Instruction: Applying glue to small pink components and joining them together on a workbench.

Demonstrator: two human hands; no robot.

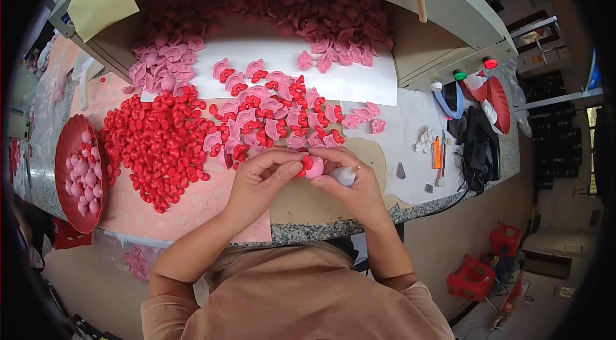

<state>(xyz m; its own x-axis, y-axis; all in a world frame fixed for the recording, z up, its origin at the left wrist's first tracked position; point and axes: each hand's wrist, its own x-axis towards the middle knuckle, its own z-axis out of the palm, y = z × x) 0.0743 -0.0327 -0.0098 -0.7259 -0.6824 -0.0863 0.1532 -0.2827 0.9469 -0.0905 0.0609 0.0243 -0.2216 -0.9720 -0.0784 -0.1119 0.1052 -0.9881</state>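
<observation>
Between my two hands, over the near edge of the worktop, is a small pink moulded piece [315,168] with a glossy red piece [307,163] against it. My left hand [262,176] is closed, thumb and forefinger pinching at the red side. At the pink side, the fingers of my right hand [360,191] are closed too. Tucked in that hand is a smooth, rounded grey-white object [343,176], its kind partly hidden by fingers. Just beyond my hands lie pink shell-like pieces with red parts attached [269,112].
A big heap of loose red pieces [157,147] lies left, beside a red dish [67,170] of pink pieces. Ahead, a grey open-fronted machine housing [443,38] covers piled pink shells [346,12]. An orange cutter [437,154] and black bag [478,154] sit right.
</observation>
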